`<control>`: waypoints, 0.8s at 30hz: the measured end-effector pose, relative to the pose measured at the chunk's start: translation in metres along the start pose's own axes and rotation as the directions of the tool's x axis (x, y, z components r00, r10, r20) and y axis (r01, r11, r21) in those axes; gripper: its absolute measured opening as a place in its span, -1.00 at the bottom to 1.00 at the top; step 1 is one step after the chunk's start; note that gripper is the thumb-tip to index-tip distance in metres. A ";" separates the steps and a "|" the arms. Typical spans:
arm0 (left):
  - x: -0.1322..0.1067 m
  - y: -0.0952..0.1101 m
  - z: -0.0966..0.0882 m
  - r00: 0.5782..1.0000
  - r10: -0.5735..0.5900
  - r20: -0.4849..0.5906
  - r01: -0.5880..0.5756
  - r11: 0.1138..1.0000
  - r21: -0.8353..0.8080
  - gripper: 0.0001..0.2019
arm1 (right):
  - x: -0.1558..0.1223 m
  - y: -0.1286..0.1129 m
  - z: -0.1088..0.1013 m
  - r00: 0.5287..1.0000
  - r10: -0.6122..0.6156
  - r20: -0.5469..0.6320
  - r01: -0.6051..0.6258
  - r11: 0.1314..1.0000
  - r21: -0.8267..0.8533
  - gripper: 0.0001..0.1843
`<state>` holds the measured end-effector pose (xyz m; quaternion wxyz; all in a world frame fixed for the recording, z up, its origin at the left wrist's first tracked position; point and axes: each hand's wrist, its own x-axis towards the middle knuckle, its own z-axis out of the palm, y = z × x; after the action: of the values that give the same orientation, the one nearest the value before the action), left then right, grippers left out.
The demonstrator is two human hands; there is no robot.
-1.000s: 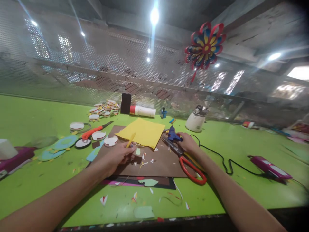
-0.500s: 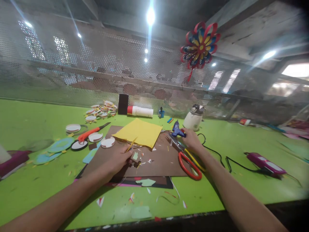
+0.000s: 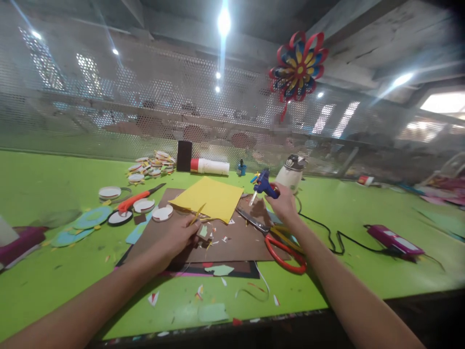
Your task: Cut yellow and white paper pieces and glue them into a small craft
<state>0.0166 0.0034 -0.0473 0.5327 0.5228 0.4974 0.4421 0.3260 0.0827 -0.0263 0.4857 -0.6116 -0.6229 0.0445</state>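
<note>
Left hand [image 3: 179,237] rested on the brown sheet [image 3: 240,242], fingertips pinched on a thin yellow strip [image 3: 198,213] right at the near edge of the yellow sheet [image 3: 209,198]. Right hand [image 3: 285,206] was wrapped around the glue gun [image 3: 264,185], which was held up off the green table [image 3: 54,184], nozzle tipped down-left above the brown sheet's far right corner.

Risks, as judged:
- The strip was thin and held at the fingertips only, so it could slip or buckle.
- Loose scraps [image 3: 218,240] lay all around the left hand and could stick to any wet glue.
- The nozzle is likely hot. Brought close to the pinching fingers, it could burn them.
- A drip could land on the brown sheet or on the blades of the scissors [image 3: 279,242] lying just below the gun.
- The black cord [image 3: 329,235] trailed slack behind the right wrist. It could snag the scissors' handles or tug the gun off aim.

Counts:
- Pink tools: 2, one at far left [image 3: 18,242] and one at far right [image 3: 394,239].
- Blue paper rings [image 3: 87,218]: 2.
- Loose white discs [image 3: 143,205]: 4, one of them dark-rimmed.
- Pile of small rounds [image 3: 152,165] by the mesh: too jumbled to count.
- Orange-handled cutter [image 3: 136,198]: 1.
- Black box [image 3: 184,155]: 1.
- White tube [image 3: 210,166] lying flat: 1.
- Yellow sheet: 1.
- Brown sheet: 1.
- Small blue bottle [image 3: 240,168]: 1.
- Scissors: 1.
- Glue gun: 1.
- White pot [image 3: 292,177]: 1.
- Paper flower [image 3: 298,68] hanging overhead: 1.
- Scraps: too many to count.
</note>
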 end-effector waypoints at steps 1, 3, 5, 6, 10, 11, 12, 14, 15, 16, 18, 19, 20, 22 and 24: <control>0.001 0.000 0.000 1.000 -0.015 0.005 0.015 1.000 -0.002 -0.72 | 0.001 0.001 0.000 0.999 0.039 0.029 -0.041 0.996 0.077 -0.51; 0.002 0.000 -0.001 0.999 -0.046 0.019 0.046 0.999 -0.010 -0.70 | 0.002 0.000 -0.002 0.990 0.097 0.101 -0.119 0.965 0.233 -0.53; 0.002 0.003 -0.002 0.998 -0.059 0.024 0.060 0.998 -0.032 -0.68 | -0.001 -0.007 -0.007 0.977 0.119 0.176 -0.178 0.911 0.373 -0.57; 0.002 0.005 -0.003 0.998 -0.059 0.022 0.060 0.997 -0.048 -0.68 | -0.003 -0.012 -0.010 0.969 0.116 0.218 -0.202 0.879 0.432 -0.60; 0.002 0.014 -0.010 0.999 -0.038 -0.011 0.036 0.993 -0.113 -0.69 | -0.019 -0.043 -0.017 0.900 0.045 0.434 -0.310 0.766 0.563 -0.69; 0.002 0.016 -0.012 0.999 -0.027 -0.018 0.025 0.992 -0.126 -0.70 | -0.024 -0.051 -0.017 0.873 0.023 0.486 -0.337 0.749 0.571 -0.70; 0.002 0.017 -0.014 1.000 -0.016 -0.024 0.012 0.990 -0.137 -0.72 | -0.029 -0.058 -0.017 0.848 0.003 0.530 -0.361 0.735 0.574 -0.70; 0.002 0.019 -0.017 1.000 0.007 -0.029 -0.012 0.988 -0.156 -0.75 | -0.040 -0.071 -0.016 0.788 -0.039 0.614 -0.404 0.719 0.565 -0.68; 0.002 0.020 -0.019 1.000 0.015 -0.027 -0.019 0.986 -0.165 -0.76 | -0.045 -0.077 -0.015 0.760 -0.060 0.647 -0.418 0.718 0.557 -0.68; 0.002 0.021 -0.020 1.000 0.020 -0.025 -0.024 0.984 -0.176 -0.78 | -0.049 -0.082 -0.016 0.732 -0.086 0.676 -0.422 0.722 0.549 -0.69; 0.000 0.024 -0.022 1.000 0.017 -0.009 -0.019 0.980 -0.200 -0.81 | -0.058 -0.092 -0.017 0.693 -0.140 0.707 -0.382 0.760 0.526 -0.71; -0.001 0.026 -0.022 1.000 0.015 -0.005 -0.016 0.978 -0.208 -0.82 | -0.062 -0.096 -0.018 0.679 -0.148 0.719 -0.360 0.786 0.502 -0.71; -0.002 0.027 -0.021 1.000 0.011 0.002 -0.010 0.976 -0.215 -0.83 | -0.065 -0.100 -0.019 0.670 -0.135 0.730 -0.343 0.815 0.466 -0.71; -0.004 0.030 -0.020 1.000 0.009 0.007 -0.007 0.976 -0.219 -0.85 | -0.071 -0.103 -0.021 0.673 -0.103 0.732 -0.316 0.855 0.410 -0.70; -0.006 0.032 -0.019 1.000 0.016 0.000 -0.016 0.978 -0.207 -0.84 | -0.076 -0.101 -0.020 0.687 -0.068 0.724 -0.301 0.880 0.368 -0.68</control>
<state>-0.0012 0.0014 -0.0141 0.5811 0.4690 0.4440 0.4953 0.2501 -0.0146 0.0084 0.3297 -0.4514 -0.6917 0.4572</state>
